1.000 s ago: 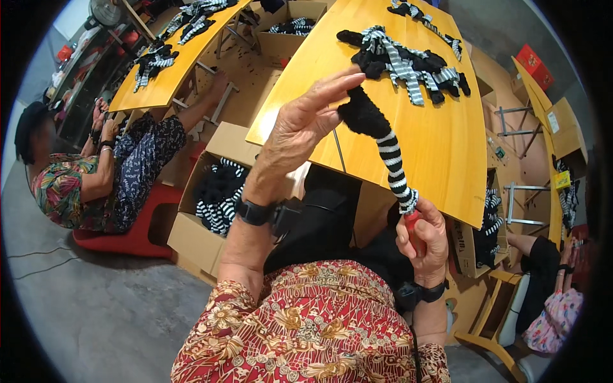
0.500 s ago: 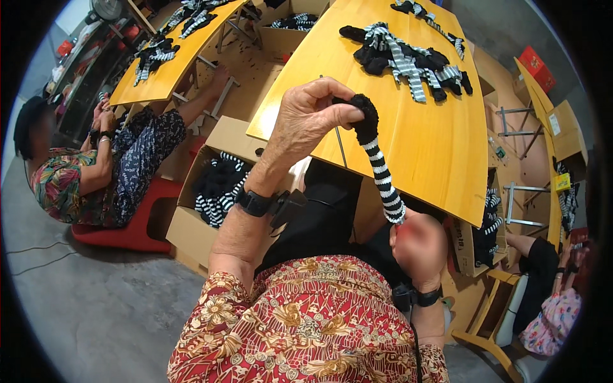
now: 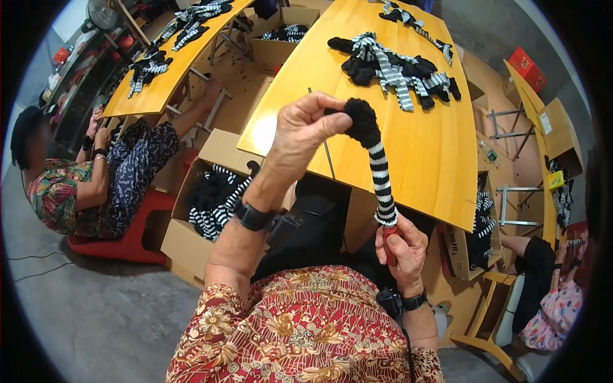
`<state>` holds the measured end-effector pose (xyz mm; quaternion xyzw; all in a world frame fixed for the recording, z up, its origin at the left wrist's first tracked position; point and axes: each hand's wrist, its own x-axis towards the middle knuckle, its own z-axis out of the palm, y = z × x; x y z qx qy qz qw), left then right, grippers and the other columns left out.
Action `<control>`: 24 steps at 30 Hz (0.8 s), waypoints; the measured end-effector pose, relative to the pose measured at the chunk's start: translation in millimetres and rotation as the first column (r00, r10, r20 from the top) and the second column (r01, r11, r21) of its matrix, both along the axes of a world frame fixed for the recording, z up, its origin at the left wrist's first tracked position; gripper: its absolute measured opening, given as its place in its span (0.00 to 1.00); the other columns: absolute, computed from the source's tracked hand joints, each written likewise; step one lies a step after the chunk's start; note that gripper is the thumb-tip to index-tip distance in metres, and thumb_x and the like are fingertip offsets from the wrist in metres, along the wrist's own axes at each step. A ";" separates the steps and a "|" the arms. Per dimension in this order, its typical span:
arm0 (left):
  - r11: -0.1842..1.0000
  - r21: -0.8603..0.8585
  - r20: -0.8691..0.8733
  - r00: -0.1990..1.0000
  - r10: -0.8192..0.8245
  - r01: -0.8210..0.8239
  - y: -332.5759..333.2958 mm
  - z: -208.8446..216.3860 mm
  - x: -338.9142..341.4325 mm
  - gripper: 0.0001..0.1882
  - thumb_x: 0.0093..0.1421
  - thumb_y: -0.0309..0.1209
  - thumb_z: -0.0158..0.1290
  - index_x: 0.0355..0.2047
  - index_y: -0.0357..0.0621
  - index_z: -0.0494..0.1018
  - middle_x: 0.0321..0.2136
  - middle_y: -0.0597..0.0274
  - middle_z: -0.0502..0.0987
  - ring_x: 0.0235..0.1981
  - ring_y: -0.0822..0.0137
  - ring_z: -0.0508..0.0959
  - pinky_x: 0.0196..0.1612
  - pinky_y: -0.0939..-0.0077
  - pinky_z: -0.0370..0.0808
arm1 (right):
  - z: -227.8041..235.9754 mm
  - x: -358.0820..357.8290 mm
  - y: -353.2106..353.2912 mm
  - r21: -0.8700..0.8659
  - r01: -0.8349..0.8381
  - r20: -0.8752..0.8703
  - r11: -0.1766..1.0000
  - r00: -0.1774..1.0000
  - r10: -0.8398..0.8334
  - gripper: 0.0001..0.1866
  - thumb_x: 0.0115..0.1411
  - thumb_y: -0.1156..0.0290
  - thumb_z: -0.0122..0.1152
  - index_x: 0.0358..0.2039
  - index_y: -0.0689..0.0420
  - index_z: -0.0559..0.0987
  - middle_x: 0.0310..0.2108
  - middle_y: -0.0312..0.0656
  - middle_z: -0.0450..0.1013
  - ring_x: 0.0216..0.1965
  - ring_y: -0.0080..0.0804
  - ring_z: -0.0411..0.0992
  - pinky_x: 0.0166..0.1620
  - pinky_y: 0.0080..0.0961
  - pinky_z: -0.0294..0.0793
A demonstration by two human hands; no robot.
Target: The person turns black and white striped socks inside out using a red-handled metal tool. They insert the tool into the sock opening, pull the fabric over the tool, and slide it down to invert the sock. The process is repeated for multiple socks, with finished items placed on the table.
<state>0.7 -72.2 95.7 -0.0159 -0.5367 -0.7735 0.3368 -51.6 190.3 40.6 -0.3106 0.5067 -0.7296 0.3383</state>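
Observation:
A knitted sock (image 3: 381,172) with black-and-white stripes and a fluffy black end hangs stretched between my hands, above the near edge of the yellow table (image 3: 428,159). My left hand (image 3: 303,131) is closed, its thumb and fingers pinching the black end at the top. Lower down, my right hand (image 3: 410,249) is wrapped round the red handle (image 3: 390,244) of a tool. The sock's white-edged opening sits at the top of that handle; the rest of the tool is hidden, apparently inside the sock.
Striped and black knitted pieces (image 3: 396,67) lie piled on the table. An open cardboard box (image 3: 220,143) of similar pieces stands at my left, another box (image 3: 453,246) at my right. One person (image 3: 89,179) sits on a red chair (image 3: 121,239) at left; another (image 3: 552,313) sits at far right.
My right hand has turned and shifted slightly left, so the red handle now shows clearly. The black end looks fuller, and my left hand still pinches it.

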 end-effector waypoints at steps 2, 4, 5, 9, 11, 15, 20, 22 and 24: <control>1.000 0.027 -0.043 0.999 -0.001 0.002 7.5 -1.7 -2.9 0.08 0.57 0.22 0.58 0.38 0.40 0.74 0.32 0.63 0.80 0.33 0.76 0.78 0.41 0.82 0.76 | 2.7 -0.4 -3.0 0.001 -0.001 0.007 1.000 1.000 0.001 0.21 0.61 0.76 0.51 0.56 0.64 0.71 0.27 0.42 0.73 0.18 0.19 0.66 0.22 0.15 0.64; 1.000 -0.020 -0.029 0.999 0.013 -0.014 10.8 -2.8 -4.6 0.07 0.57 0.20 0.57 0.36 0.39 0.73 0.32 0.63 0.80 0.32 0.75 0.78 0.40 0.82 0.76 | 7.3 -0.9 -8.6 0.006 0.028 -0.017 1.000 0.999 -0.028 0.20 0.62 0.75 0.51 0.55 0.64 0.71 0.27 0.42 0.73 0.18 0.19 0.66 0.22 0.15 0.64; 0.999 -0.034 -0.022 0.999 0.030 -0.031 13.3 -5.6 -6.0 0.07 0.58 0.20 0.57 0.36 0.37 0.73 0.31 0.62 0.80 0.32 0.75 0.79 0.39 0.82 0.77 | 8.6 1.0 -11.4 0.009 0.043 -0.024 0.999 0.999 -0.043 0.20 0.62 0.75 0.51 0.55 0.64 0.71 0.27 0.42 0.73 0.19 0.19 0.66 0.22 0.15 0.65; 0.992 0.077 0.000 0.995 0.096 -0.095 19.6 -9.7 -3.6 0.06 0.59 0.22 0.55 0.37 0.37 0.72 0.32 0.61 0.79 0.32 0.74 0.79 0.39 0.81 0.77 | 12.1 13.8 -25.1 0.068 0.202 -0.280 0.977 0.944 -0.175 0.20 0.60 0.78 0.55 0.54 0.65 0.71 0.27 0.40 0.72 0.20 0.19 0.66 0.23 0.16 0.66; 0.997 0.075 -0.024 0.999 0.033 -0.031 6.8 -13.7 0.5 0.06 0.61 0.25 0.55 0.38 0.39 0.74 0.35 0.62 0.79 0.36 0.71 0.79 0.43 0.75 0.77 | 13.8 4.1 -23.7 0.101 0.180 -0.348 0.979 0.928 -0.134 0.20 0.58 0.80 0.55 0.53 0.66 0.72 0.28 0.38 0.72 0.21 0.18 0.66 0.24 0.16 0.66; 0.989 0.147 0.071 0.997 -0.024 0.013 -6.8 -2.8 10.4 0.09 0.62 0.27 0.54 0.41 0.38 0.74 0.38 0.60 0.79 0.39 0.69 0.79 0.47 0.72 0.76 | 21.0 -3.1 -18.2 0.121 0.155 -0.437 0.981 0.895 -0.087 0.20 0.56 0.81 0.55 0.51 0.66 0.73 0.27 0.38 0.70 0.21 0.19 0.65 0.24 0.16 0.65; 0.980 0.196 -0.128 0.991 0.046 -0.020 -7.1 -8.1 5.1 0.10 0.62 0.29 0.54 0.41 0.38 0.75 0.39 0.59 0.79 0.40 0.68 0.79 0.48 0.72 0.76 | 18.8 2.1 -15.3 0.112 0.217 -0.613 0.970 0.783 -0.104 0.21 0.55 0.82 0.55 0.52 0.65 0.72 0.27 0.40 0.70 0.21 0.23 0.66 0.26 0.18 0.66; 0.981 0.104 -0.083 0.981 0.173 -0.164 -3.1 -12.9 2.5 0.09 0.62 0.29 0.54 0.41 0.38 0.75 0.39 0.58 0.80 0.41 0.67 0.80 0.48 0.72 0.76 | 9.4 11.8 -14.2 0.076 0.281 -0.631 0.957 0.756 -0.172 0.22 0.59 0.78 0.53 0.55 0.64 0.71 0.28 0.39 0.71 0.20 0.20 0.65 0.24 0.17 0.66; 0.963 0.048 -0.104 0.957 0.269 -0.266 4.2 -16.5 -0.2 0.10 0.62 0.28 0.54 0.41 0.37 0.75 0.38 0.59 0.80 0.41 0.66 0.80 0.48 0.73 0.76 | 2.5 17.7 -16.4 0.060 0.347 -0.689 0.936 0.693 -0.213 0.22 0.61 0.76 0.51 0.56 0.63 0.70 0.28 0.39 0.71 0.20 0.18 0.64 0.23 0.16 0.65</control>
